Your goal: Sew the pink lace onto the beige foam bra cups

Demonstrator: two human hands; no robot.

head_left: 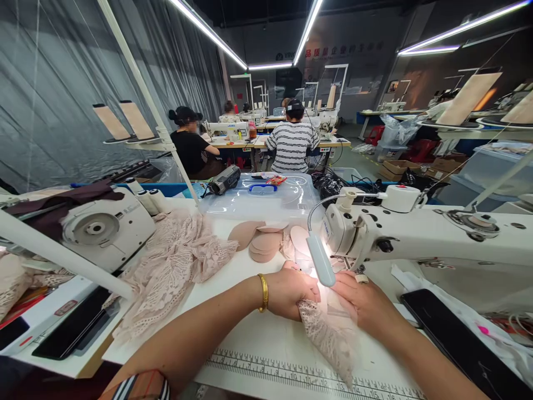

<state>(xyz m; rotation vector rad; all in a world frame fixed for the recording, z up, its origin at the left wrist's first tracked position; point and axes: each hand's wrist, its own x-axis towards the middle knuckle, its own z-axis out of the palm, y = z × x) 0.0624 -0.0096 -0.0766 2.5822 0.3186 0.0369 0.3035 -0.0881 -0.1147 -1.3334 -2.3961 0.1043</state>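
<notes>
A piece of pale pink lace (327, 336) hangs from under my hands toward the printed ruler on the table edge. My left hand (293, 291), with a gold bangle at its wrist, is closed on the lace, fingers curled. My right hand (353, 297) lies on the fabric close to the needle area, fingers stretched out and pressed flat. Just above both hands hangs the grey lamp head (320, 261) of the sewing machine (383, 228), hiding part of the fingertips. Oval beige pads (265, 245) lie stacked behind my left hand.
A heap of lace (175, 261) covers the table's left side. Behind the pads stands a clear plastic box (287, 194). A black phone (453, 333) lies right of my right arm. A thread stand pole (145, 94) rises at left. Two people (293, 141) sit ahead.
</notes>
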